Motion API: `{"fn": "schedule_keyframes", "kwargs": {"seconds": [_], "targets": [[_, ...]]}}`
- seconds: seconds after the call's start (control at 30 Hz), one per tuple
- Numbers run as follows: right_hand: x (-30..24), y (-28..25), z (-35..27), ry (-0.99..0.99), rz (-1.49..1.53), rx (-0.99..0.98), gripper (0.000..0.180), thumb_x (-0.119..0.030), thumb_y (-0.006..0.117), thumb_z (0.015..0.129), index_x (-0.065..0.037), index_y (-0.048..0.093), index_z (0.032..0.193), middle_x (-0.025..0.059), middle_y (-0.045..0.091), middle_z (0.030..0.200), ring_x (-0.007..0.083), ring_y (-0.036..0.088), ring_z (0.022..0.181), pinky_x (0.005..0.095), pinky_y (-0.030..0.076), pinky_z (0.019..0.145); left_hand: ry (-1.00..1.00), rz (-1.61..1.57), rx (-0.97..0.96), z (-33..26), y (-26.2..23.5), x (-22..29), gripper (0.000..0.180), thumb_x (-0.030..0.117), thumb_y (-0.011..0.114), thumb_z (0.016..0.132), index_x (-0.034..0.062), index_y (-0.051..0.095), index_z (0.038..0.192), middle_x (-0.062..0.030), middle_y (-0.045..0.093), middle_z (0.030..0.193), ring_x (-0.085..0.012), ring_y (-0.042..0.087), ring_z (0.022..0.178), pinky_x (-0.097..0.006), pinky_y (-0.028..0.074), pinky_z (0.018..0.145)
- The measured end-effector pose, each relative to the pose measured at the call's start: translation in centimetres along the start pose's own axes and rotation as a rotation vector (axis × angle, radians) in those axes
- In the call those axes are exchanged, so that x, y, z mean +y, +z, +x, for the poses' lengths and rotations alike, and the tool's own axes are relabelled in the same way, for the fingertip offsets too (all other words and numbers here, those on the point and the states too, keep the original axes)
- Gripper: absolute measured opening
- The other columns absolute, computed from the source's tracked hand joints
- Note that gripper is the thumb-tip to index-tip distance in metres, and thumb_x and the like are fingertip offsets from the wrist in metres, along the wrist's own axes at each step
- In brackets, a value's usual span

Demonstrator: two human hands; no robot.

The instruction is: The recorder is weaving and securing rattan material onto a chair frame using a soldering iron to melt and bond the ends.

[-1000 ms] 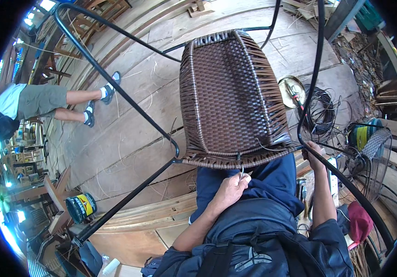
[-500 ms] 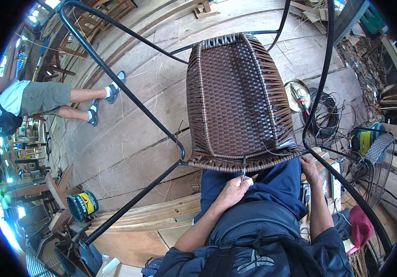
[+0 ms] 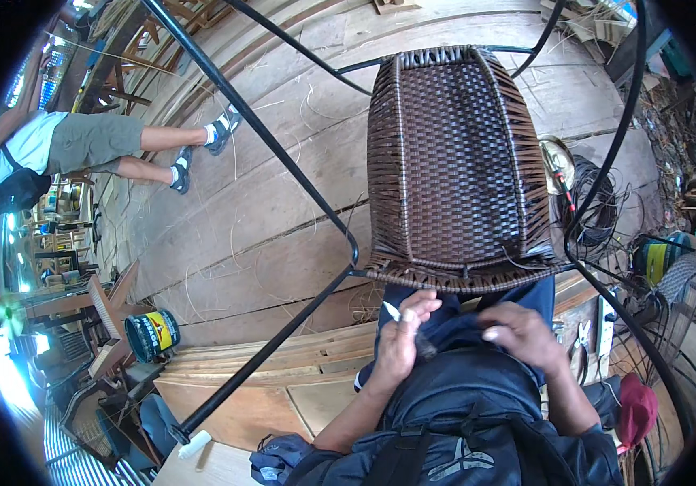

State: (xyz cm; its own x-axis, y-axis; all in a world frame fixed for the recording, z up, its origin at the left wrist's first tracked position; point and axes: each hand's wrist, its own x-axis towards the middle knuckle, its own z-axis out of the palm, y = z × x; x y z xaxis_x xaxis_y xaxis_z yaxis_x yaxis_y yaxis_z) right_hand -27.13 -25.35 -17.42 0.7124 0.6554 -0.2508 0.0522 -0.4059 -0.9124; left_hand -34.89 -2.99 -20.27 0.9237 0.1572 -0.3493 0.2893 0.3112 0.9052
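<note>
A brown woven chair seat [image 3: 463,162] in a black metal frame [image 3: 271,150] stands before me, its near edge over my lap. My left hand [image 3: 399,344] is just below that edge, apart from it. Its fingers close on a small pointed tool with a pale metal tip [image 3: 391,311]; a dark end, perhaps the handle, shows beside the palm. The exact kind of tool is unclear. Over my lap, my right hand [image 3: 523,336] is slightly blurred, thumb and fingers apart, with nothing visible in it. A loose strand end sticks up near the seat's right front corner.
To the right lie a round lid [image 3: 557,162] with a red-handled tool, a coil of dark strand [image 3: 595,211], pliers [image 3: 582,344] and a maroon cloth [image 3: 638,409]. At left are a paint bucket [image 3: 152,334] and a person in shorts [image 3: 97,143]. Wooden planks [image 3: 259,364] lie beside me.
My left hand has drawn the tool away from the seat's front edge. My right hand has come from the right side to over my lap. The whole view has shifted, the chair appearing farther right.
</note>
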Motion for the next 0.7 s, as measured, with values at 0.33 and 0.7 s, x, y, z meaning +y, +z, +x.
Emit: {"fn": "schedule_keyframes", "kwargs": {"seconds": [0.33, 0.7], "targets": [[0.1, 5.4, 5.5, 0.495, 0.801, -0.301, 0.029, -0.022, 0.047, 0.099, -0.004, 0.05, 0.122, -0.0009, 0.049, 0.075, 0.0068, 0.045, 0.066, 0.0212, 0.042, 0.062, -0.43, 0.327, -0.259, 1.0, -10.1, 2.2, 0.034, 0.021, 0.045, 0.098, 0.0004, 0.055, 0.123, -0.0122, 0.061, 0.115, -0.0214, 0.055, 0.114, -0.036, 0.036, 0.105], [0.0, -1.0, 8.4, 0.192, 0.129, -0.084, 0.034, -0.011, 0.063, 0.086, -0.001, 0.055, 0.118, 0.0161, 0.065, 0.094, 0.027, 0.065, 0.087, 0.0368, 0.05, 0.081, -0.346, 1.023, -0.266, 14.2, -14.9, 5.8, 0.037, 0.026, 0.05, 0.097, -0.0015, 0.058, 0.121, -0.0136, 0.066, 0.111, -0.0201, 0.063, 0.099, -0.031, 0.048, 0.085]]}}
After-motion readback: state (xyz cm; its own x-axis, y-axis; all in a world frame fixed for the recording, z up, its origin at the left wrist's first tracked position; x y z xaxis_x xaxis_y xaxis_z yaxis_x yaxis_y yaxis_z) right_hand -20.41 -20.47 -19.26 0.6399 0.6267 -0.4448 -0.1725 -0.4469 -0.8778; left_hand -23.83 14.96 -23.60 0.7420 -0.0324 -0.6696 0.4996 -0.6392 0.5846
